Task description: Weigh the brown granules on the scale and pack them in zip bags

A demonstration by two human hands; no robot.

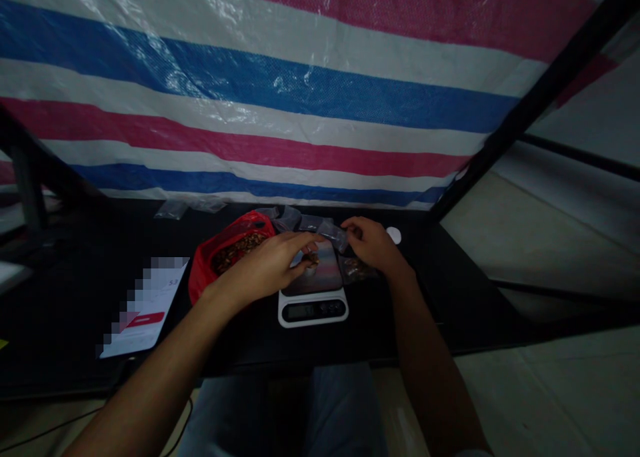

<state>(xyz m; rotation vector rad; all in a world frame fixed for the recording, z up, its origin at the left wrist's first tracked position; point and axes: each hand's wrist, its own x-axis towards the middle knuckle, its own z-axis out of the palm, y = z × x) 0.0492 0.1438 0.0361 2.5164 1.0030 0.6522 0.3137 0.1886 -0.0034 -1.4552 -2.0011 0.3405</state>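
A white digital kitchen scale (313, 312) with a metal plate lies in front of me. On its plate stands a small cup (311, 270) with brown beans or nuts at its top. My left hand (280, 260) reaches over the plate from the left, thumb and fingers curled round the cup; the exact contact is partly hidden. Beyond the scale's right corner, my right hand (369, 240) has its fingers bent and pinches the edge of a small clear plastic bag (333, 234). Another clear bag with brown pieces (357, 268) lies under my right wrist.
A red plastic bag (200, 264) full of brown beans or nuts stands open left of the scale. Farther left lies a tablet-like screen (150, 317). More clear bags (173, 208) lie along the back of the black table (240, 347). A white round piece (394, 235) is at right.
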